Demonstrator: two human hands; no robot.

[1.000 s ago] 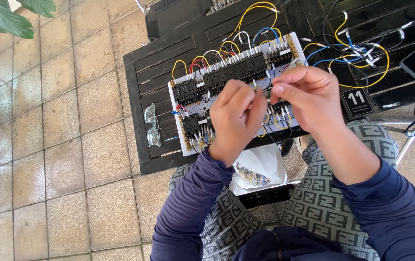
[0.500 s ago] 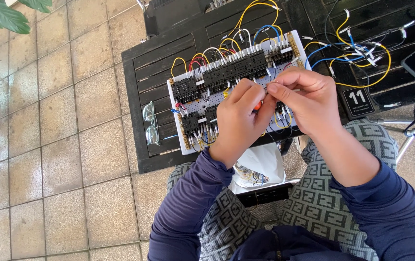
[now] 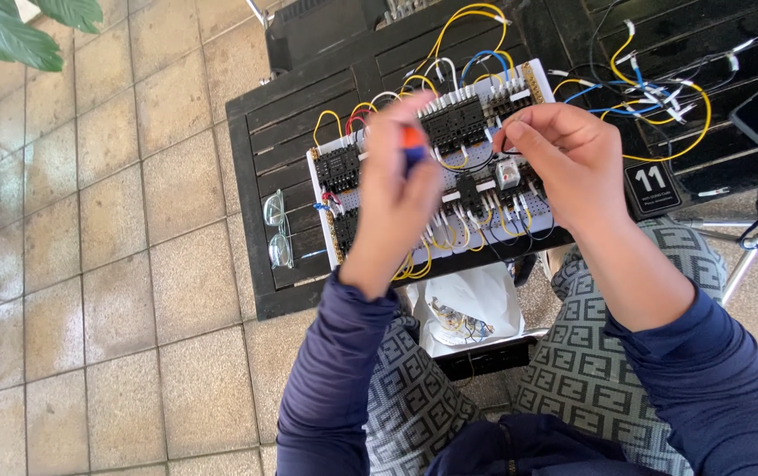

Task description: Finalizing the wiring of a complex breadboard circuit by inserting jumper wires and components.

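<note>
Head view: left hand pinches an orange-blue tool (blurred) above the wiring board; right hand pinches a wire.

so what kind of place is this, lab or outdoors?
Likely an outdoor patio, not a lab: beige stone floor tiles, a dark slatted table holding the wired board, and plant leaves at the corner.

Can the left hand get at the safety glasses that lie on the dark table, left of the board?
Probably yes: the safety glasses lie uncovered beside the wiring board, but the left hand already holds a small orange-and-blue thing.
</note>
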